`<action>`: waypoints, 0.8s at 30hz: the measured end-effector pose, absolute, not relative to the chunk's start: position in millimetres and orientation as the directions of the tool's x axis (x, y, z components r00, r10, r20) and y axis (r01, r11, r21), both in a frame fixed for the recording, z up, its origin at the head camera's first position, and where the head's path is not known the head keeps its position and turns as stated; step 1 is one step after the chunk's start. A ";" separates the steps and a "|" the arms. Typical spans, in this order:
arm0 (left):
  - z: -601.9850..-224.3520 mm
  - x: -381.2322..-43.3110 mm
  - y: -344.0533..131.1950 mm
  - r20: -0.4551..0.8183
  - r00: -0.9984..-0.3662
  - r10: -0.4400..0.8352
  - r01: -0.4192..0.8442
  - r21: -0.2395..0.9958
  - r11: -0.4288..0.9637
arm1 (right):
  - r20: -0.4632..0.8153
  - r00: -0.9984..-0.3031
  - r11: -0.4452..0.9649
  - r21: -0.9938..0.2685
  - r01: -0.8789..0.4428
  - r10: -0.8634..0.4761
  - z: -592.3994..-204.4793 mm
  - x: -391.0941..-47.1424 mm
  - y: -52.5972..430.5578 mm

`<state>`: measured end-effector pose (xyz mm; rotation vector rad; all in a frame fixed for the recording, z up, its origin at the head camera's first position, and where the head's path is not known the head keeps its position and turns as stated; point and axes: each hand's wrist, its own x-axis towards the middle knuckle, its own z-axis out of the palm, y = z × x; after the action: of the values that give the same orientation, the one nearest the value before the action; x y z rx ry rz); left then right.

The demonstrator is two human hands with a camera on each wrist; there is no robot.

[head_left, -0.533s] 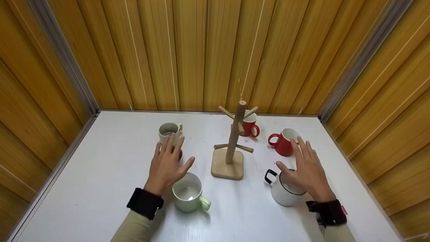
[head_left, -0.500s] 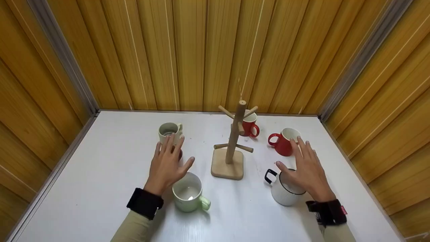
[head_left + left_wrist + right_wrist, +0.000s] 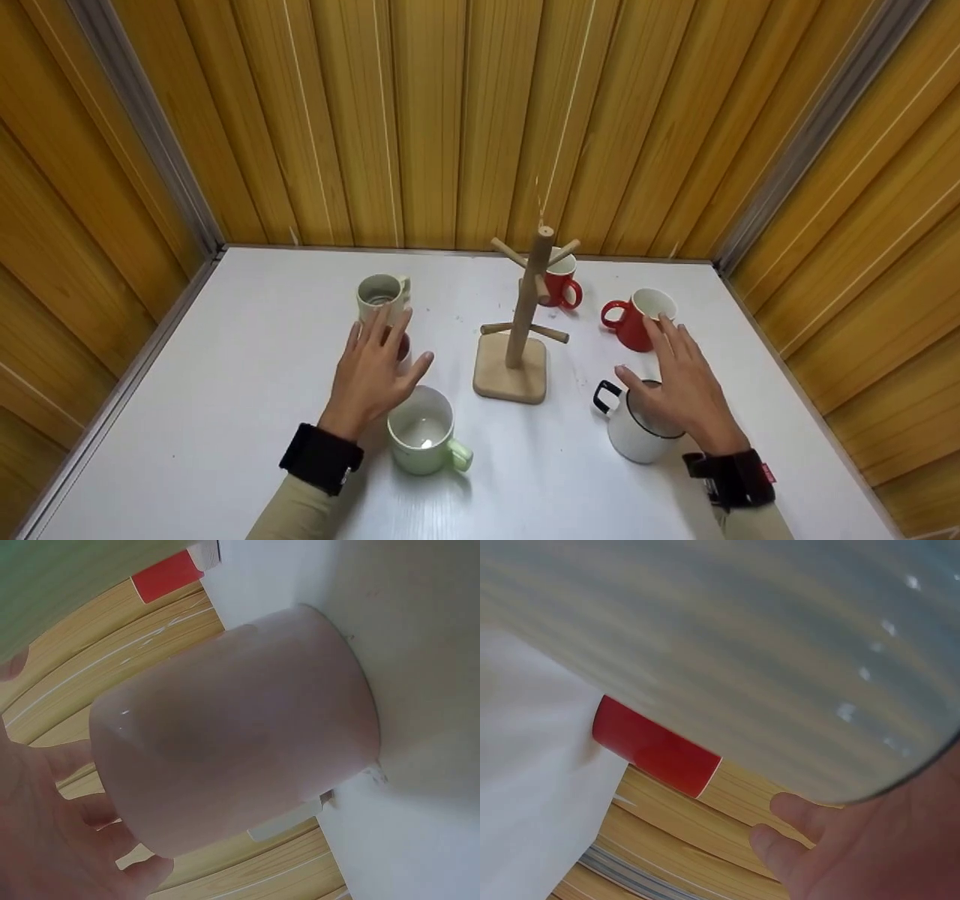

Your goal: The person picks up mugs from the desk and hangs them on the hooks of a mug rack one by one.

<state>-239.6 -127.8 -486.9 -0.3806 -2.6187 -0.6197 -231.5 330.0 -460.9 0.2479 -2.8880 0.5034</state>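
Yellow wood-grain walls (image 3: 427,127) border a white tabletop (image 3: 247,360), broadest toward its left edge. Head view: left hand (image 3: 369,375) and right hand (image 3: 684,390) have spread, relaxed fingers; a pale-green ceramic mug (image 3: 420,454), its white bottom visible, stands near left, a white black-rimmed mug (image 3: 631,435) near right, a brown wooden peg stand (image 3: 528,300) between. Left wrist view: extended fingers beside an upright pinkish cylindrical mug (image 3: 240,727), contact unclear. Right wrist view: extended fingers by the white mug's rim, a glossy red mug (image 3: 656,746) beyond.
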 end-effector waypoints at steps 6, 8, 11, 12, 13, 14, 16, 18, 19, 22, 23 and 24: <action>-488.7 -231.5 -125.9 0.470 -0.864 0.179 0.378 0.372 0.848 | 0.216 -0.966 0.922 -0.329 -0.206 -0.139 -463.3 -228.3 330.1; -488.8 -227.6 -125.5 0.469 -0.862 0.189 0.387 0.369 0.845 | 0.204 -0.969 0.920 -0.334 -0.204 -0.141 -464.7 -226.9 330.1; -486.8 -222.4 -124.1 0.480 -0.852 0.207 0.408 0.363 0.838 | 0.211 -0.967 0.918 -0.335 -0.211 -0.146 -466.2 -225.3 330.3; -485.8 -220.9 -123.2 0.489 -0.845 0.214 0.419 0.359 0.834 | 0.223 -0.964 0.916 -0.336 -0.218 -0.148 -466.4 -225.1 330.3; -484.6 -219.5 -122.3 0.500 -0.837 0.223 0.433 0.355 0.829 | 0.233 -0.961 0.914 -0.339 -0.225 -0.150 -466.2 -224.9 330.1; -483.2 -218.1 -121.3 0.509 -0.829 0.231 0.446 0.353 0.823 | 0.243 -0.958 0.911 -0.341 -0.232 -0.152 -465.8 -224.8 329.6; -480.3 -214.9 -118.4 0.525 -0.815 0.245 0.470 0.352 0.809 | 0.258 -0.953 0.905 -0.348 -0.245 -0.159 -463.8 -223.6 327.8; -476.9 -212.9 -114.6 0.547 -0.795 0.261 0.500 0.348 0.793 | 0.256 -0.953 0.899 -0.359 -0.249 -0.162 -460.1 -221.5 324.6; -474.5 -212.5 -112.3 0.556 -0.787 0.268 0.513 0.347 0.785 | 0.252 -0.954 0.896 -0.367 -0.248 -0.161 -457.2 -220.2 322.5; -464.3 -215.2 -103.4 0.593 -0.756 0.278 0.549 0.342 0.763 | 0.249 -0.954 0.883 -0.393 -0.258 -0.168 -445.8 -216.7 313.4; -459.7 -217.0 -100.3 0.603 -0.746 0.281 0.559 0.338 0.757 | 0.246 -0.954 0.878 -0.401 -0.262 -0.172 -441.2 -216.1 309.2; -455.0 -219.1 -96.9 0.614 -0.737 0.283 0.568 0.334 0.753 | 0.243 -0.953 0.872 -0.410 -0.268 -0.178 -436.3 -215.6 304.6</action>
<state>-219.1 -96.9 -455.0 -0.6388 -2.4067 -0.6977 -215.6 304.6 -436.3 0.3428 -2.8461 0.6654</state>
